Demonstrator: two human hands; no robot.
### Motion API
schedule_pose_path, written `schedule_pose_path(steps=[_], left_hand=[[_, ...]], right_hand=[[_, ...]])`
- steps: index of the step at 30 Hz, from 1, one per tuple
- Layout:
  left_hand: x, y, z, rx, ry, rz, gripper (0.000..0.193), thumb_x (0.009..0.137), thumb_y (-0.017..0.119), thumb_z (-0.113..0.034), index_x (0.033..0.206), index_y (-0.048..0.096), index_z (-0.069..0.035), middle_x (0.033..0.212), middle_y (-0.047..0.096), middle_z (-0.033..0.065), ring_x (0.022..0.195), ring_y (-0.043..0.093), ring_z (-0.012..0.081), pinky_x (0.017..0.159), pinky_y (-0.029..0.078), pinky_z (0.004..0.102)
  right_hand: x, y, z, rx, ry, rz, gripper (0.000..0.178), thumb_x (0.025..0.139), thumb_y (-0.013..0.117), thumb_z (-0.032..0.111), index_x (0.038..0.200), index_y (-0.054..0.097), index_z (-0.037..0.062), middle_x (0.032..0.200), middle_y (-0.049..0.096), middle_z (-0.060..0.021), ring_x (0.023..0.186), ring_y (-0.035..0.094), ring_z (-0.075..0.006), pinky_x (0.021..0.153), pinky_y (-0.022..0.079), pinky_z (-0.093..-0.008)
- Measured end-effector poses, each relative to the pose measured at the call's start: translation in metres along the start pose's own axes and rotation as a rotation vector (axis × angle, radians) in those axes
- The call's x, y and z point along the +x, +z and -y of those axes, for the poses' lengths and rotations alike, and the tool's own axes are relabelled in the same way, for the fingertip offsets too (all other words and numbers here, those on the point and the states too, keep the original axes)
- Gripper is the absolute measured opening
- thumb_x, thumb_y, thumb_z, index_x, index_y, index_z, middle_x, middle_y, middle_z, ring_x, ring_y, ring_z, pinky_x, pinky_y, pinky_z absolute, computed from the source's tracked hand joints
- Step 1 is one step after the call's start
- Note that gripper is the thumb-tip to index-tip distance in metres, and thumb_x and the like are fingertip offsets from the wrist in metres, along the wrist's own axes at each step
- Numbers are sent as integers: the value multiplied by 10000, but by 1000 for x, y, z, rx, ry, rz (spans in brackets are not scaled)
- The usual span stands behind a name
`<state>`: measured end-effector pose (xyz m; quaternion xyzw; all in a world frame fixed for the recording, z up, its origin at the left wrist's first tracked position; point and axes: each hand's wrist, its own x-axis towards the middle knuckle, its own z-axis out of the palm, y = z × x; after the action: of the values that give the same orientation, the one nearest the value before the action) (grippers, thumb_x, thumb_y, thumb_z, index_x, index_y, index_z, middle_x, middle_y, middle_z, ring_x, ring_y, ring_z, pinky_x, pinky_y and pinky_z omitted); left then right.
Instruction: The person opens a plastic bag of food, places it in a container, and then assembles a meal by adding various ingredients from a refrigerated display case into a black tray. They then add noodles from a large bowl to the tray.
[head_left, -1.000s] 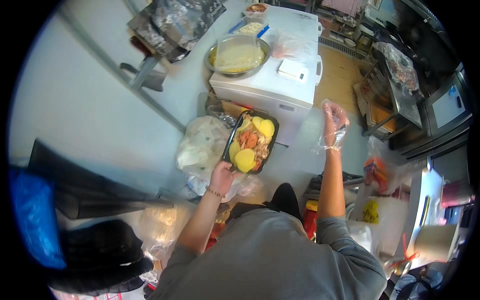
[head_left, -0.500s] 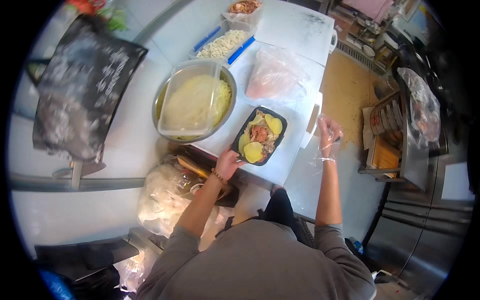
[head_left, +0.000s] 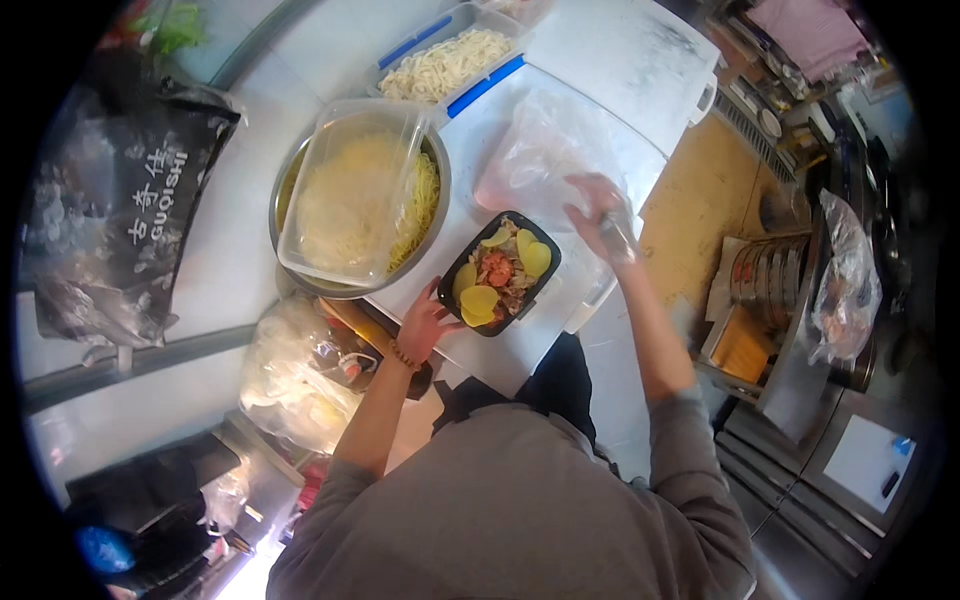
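A black plastic food tray [head_left: 540, 290] with yellow round slices, mixed meat and a reddish piece in the middle rests near the front edge of the white surface. My left hand [head_left: 425, 322], wearing a bead bracelet, touches the tray's near left corner, thumb and fingers spread along its sides. Over the right part of the surface hovers my right hand [head_left: 603, 215] in a clear disposable glove. Its fingers are apart, slightly blurred, and nothing shows in them. Just left of it lies a clear plastic bag [head_left: 535, 150] with something pinkish inside.
A metal bowl [head_left: 440, 215] of yellow shreds, partly covered by a clear plastic lid [head_left: 345, 200], stands left of the tray. Behind is a clear container [head_left: 450, 65] of pale strips. A black bag [head_left: 130, 200] hangs at left; a steel counter [head_left: 790, 385] stands right.
My right hand has swung in from beyond the right edge to above the surface beside the plastic bag. My left hand has eased its hold on the tray's corner, fingers more spread. The view has shifted.
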<state>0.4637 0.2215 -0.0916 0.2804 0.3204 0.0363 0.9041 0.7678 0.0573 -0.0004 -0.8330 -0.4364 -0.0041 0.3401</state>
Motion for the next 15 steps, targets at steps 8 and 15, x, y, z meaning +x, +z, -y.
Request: schedule_pose_path(steps=[8,15], left_hand=[[-38,-70,30,-163,548,-541,370,948,484,-246,1216,529,5,976,620,128,934,651,251,774,593,401],[-54,-50,-52,-139,460,-916,267,907,624,-272,1091,629,-79,931,623,62,843,629,205,790,534,386]], right_hand=[[118,103,-22,-668,-899,794,392,920,476,404,1271,559,250,1271,554,-108,1190,494,-345,1063,309,-489],[149,96,-71,-455,-648,987,510,921,382,557,1345,527,313,1399,468,-114,1305,405,-361,1092,262,-516]])
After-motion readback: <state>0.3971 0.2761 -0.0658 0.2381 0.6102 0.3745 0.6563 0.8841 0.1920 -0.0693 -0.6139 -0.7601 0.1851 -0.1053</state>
